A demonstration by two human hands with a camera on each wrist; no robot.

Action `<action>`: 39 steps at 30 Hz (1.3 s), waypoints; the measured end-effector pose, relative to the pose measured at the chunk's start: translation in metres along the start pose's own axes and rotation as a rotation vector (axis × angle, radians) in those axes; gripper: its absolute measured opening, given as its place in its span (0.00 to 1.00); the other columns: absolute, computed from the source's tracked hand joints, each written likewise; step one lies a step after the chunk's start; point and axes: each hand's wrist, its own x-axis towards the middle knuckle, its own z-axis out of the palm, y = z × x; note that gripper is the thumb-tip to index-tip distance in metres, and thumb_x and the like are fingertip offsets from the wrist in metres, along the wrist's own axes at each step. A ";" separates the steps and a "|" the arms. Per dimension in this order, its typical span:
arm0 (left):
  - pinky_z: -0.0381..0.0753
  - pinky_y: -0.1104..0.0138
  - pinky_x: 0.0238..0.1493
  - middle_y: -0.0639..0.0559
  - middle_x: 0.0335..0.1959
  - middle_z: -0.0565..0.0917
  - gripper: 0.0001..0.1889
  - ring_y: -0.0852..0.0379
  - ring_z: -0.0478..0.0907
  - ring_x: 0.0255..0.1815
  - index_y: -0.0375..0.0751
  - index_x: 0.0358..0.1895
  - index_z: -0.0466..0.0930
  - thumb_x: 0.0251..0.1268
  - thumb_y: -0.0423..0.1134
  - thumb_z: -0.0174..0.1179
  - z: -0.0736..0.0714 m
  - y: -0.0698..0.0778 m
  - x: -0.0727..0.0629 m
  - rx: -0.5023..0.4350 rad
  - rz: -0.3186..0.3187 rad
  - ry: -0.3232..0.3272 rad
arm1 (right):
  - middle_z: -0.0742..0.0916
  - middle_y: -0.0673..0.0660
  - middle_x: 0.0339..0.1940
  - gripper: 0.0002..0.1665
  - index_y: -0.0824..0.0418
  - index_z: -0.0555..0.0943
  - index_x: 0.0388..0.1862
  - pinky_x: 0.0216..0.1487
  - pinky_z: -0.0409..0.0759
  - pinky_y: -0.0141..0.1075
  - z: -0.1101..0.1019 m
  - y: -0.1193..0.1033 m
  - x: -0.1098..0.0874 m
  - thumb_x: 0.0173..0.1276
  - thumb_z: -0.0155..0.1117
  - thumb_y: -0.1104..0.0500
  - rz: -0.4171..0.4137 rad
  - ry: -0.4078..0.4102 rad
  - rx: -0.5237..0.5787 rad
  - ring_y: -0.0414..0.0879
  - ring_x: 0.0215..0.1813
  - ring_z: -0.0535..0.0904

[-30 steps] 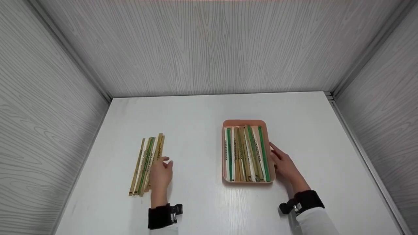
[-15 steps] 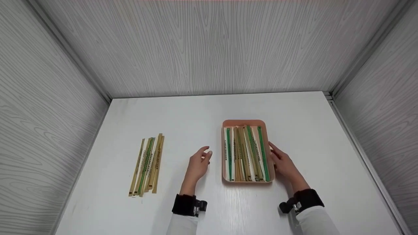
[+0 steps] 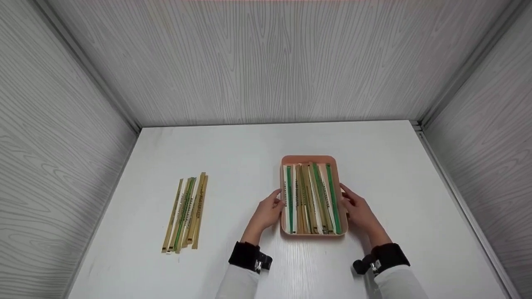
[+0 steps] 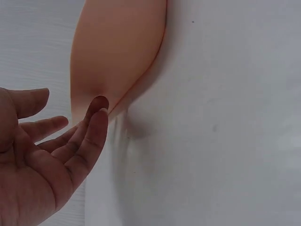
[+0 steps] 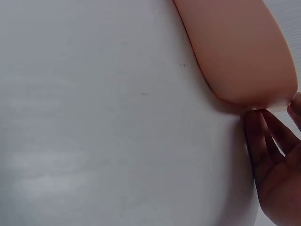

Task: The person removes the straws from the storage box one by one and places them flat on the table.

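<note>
A pink rectangular tray (image 3: 308,159) stands on the table right of the middle. Slim paper-wrapped sticks (image 3: 309,199) in white, green and kraft brown lie side by side in it, printed with small lettering. My left hand (image 3: 266,214) is at the tray's left side; in the left wrist view its loosely bent fingertips touch the tray wall (image 4: 117,42) and the thumb stands apart. On the opposite side my right hand (image 3: 361,211) holds the tray, fingertips at its lower edge and thumb by the rim in the right wrist view.
Further left, a second bundle of similar wrapped sticks (image 3: 185,214) lies slightly fanned on the white table (image 3: 241,158). Grey wood-grain panels (image 3: 266,62) close off the back and both sides.
My left hand has come away from the left bundle with nothing in it and moved right to the tray. The right hand keeps its place at the tray.
</note>
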 end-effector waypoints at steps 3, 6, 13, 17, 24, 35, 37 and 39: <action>0.77 0.56 0.49 0.42 0.50 0.80 0.28 0.52 0.79 0.47 0.39 0.76 0.57 0.77 0.38 0.48 0.003 -0.003 0.002 0.028 0.001 -0.017 | 0.69 0.67 0.72 0.32 0.46 0.54 0.80 0.42 0.81 0.42 0.001 -0.002 0.001 0.81 0.46 0.53 -0.012 -0.005 -0.012 0.58 0.58 0.74; 0.76 0.54 0.53 0.40 0.52 0.79 0.29 0.49 0.78 0.50 0.39 0.77 0.54 0.77 0.36 0.48 0.003 -0.006 0.003 0.051 0.021 -0.017 | 0.68 0.69 0.71 0.32 0.48 0.54 0.80 0.40 0.82 0.43 0.002 -0.002 0.001 0.81 0.46 0.54 -0.021 -0.001 -0.019 0.59 0.58 0.74; 0.61 0.52 0.69 0.41 0.70 0.69 0.31 0.46 0.63 0.71 0.43 0.79 0.46 0.79 0.39 0.44 0.003 -0.009 0.005 0.073 0.027 -0.062 | 0.70 0.68 0.71 0.31 0.47 0.55 0.80 0.39 0.81 0.42 0.004 0.002 0.002 0.81 0.46 0.57 -0.020 0.002 -0.041 0.58 0.56 0.75; 0.57 0.52 0.71 0.44 0.73 0.64 0.31 0.46 0.57 0.74 0.46 0.80 0.45 0.79 0.41 0.43 0.004 -0.011 0.005 0.056 0.017 -0.064 | 0.70 0.68 0.70 0.31 0.46 0.55 0.80 0.39 0.81 0.41 0.003 0.004 0.003 0.81 0.46 0.57 -0.021 0.003 -0.029 0.57 0.54 0.75; 0.60 0.51 0.69 0.42 0.71 0.68 0.31 0.44 0.61 0.72 0.48 0.80 0.45 0.79 0.38 0.42 0.007 -0.013 0.004 0.032 0.011 -0.027 | 0.73 0.68 0.68 0.31 0.51 0.56 0.80 0.49 0.80 0.47 0.007 -0.008 0.001 0.81 0.44 0.57 0.003 0.063 -0.147 0.58 0.58 0.75; 0.74 0.54 0.58 0.40 0.60 0.79 0.28 0.49 0.77 0.58 0.50 0.76 0.60 0.76 0.35 0.49 0.011 -0.008 0.000 0.005 -0.016 0.078 | 0.82 0.65 0.50 0.19 0.65 0.80 0.57 0.34 0.81 0.49 0.043 -0.046 -0.011 0.68 0.64 0.64 -0.311 0.387 -0.705 0.59 0.47 0.79; 0.76 0.56 0.55 0.40 0.57 0.80 0.27 0.50 0.79 0.55 0.50 0.75 0.62 0.75 0.35 0.50 0.010 -0.007 0.000 -0.005 -0.025 0.088 | 0.84 0.64 0.44 0.16 0.66 0.82 0.53 0.29 0.81 0.47 0.050 -0.049 -0.012 0.67 0.66 0.65 -0.350 0.354 -0.730 0.57 0.39 0.82; 0.78 0.57 0.52 0.39 0.55 0.81 0.27 0.51 0.80 0.53 0.50 0.75 0.63 0.75 0.35 0.51 0.010 -0.007 -0.001 -0.015 -0.036 0.092 | 0.85 0.63 0.39 0.15 0.66 0.82 0.51 0.27 0.80 0.45 0.056 -0.051 -0.012 0.67 0.66 0.65 -0.344 0.305 -0.744 0.55 0.33 0.82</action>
